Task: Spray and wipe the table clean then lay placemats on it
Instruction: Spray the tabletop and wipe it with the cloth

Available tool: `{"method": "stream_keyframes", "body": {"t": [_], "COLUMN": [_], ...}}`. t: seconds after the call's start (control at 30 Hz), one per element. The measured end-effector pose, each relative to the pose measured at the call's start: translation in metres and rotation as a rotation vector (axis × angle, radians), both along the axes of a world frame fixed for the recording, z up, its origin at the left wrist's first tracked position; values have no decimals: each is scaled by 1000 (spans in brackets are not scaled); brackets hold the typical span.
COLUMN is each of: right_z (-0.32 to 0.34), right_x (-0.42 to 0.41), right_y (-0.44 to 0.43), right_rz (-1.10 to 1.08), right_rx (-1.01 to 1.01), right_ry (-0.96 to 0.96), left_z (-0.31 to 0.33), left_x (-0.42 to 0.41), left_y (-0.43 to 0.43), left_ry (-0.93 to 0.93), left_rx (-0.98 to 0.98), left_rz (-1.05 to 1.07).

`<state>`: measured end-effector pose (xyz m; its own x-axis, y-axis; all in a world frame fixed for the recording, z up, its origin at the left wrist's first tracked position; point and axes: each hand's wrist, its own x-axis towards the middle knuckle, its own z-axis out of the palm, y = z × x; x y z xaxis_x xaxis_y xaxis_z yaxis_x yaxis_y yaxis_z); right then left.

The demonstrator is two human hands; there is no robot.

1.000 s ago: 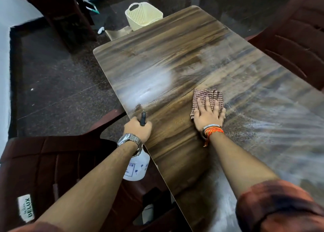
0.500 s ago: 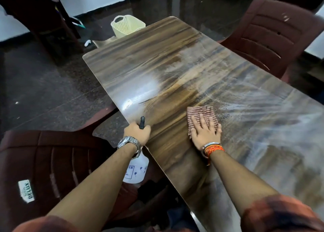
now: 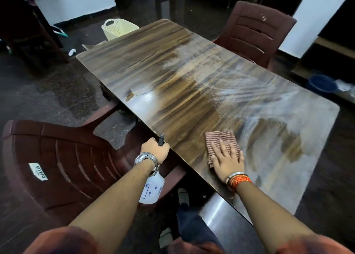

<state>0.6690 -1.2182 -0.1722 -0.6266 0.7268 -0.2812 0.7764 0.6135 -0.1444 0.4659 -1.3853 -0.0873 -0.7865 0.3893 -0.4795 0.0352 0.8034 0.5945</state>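
Cloth [image 3: 221,140] lies flat under my right hand [image 3: 227,160], near the edge of the desk [image 3: 172,84] that is closest to me; my fingers are spread open and press down on it, they are not closed around it. I judge it is thin, soft and light, probably a little damp now, so it will slide easily on the smooth top but can also bunch up if I push only with the fingertips. A flat palm in the middle of it is the best hold. It has small red-brown and pale checks, and its far part shows beyond my fingers. My left hand [image 3: 153,150] is closed in a grip on the head of the spray bottle [image 3: 151,188], which hangs just beside the desk edge, over the brown plastic chair [image 3: 57,157]. The bottle is white and translucent with a dark nozzle; I think it is light, and the neck is the safe place to hold it. The desk top is brown wood pattern, darker where it seems wiped, and pale with streaks and small drops on the right part, so wiping is not finished. No placemats are visible. A cream basket [image 3: 117,29] stands on the floor beyond the far end.
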Motion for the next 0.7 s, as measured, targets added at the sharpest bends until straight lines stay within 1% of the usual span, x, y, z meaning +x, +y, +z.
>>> {"method": "stream_keyframes", "body": {"t": [0.03, 0.1, 0.17, 0.23, 0.33, 0.4, 0.47, 0.53, 0.7], "right_z": [2, 5, 8, 6, 5, 4, 3, 3, 5], "right_x": [10, 11, 5, 7, 28, 48, 70, 95, 169], "right_y": [-5, -30, -60, -80, -78, -64, -54, -45, -9], "right_rz": [-80, -131, -48, 101, 257, 300, 291, 239, 154], "right_rx": [-27, -24, -14, -19, -16, -8, -20, -33, -21], "right_ry": [-13, -29, -15, 6, 18, 22, 33, 39, 4], "left_z": [-1, -5, -4, -2, 0, 4, 5, 6, 2], "left_x": [8, 21, 38, 53, 71, 82, 94, 108, 165], "left_y": [-2, -4, -4, -2, 3, 7, 11, 15, 28], "left_ry": [-10, -13, -17, -6, -1, 4, 20, 34, -6], "left_rx": [-1, -7, -9, -10, -14, -18, -34, -57, -32], "left_rz": [-9, -28, -48, -66, -77, -77, -78, -82, -40]}}
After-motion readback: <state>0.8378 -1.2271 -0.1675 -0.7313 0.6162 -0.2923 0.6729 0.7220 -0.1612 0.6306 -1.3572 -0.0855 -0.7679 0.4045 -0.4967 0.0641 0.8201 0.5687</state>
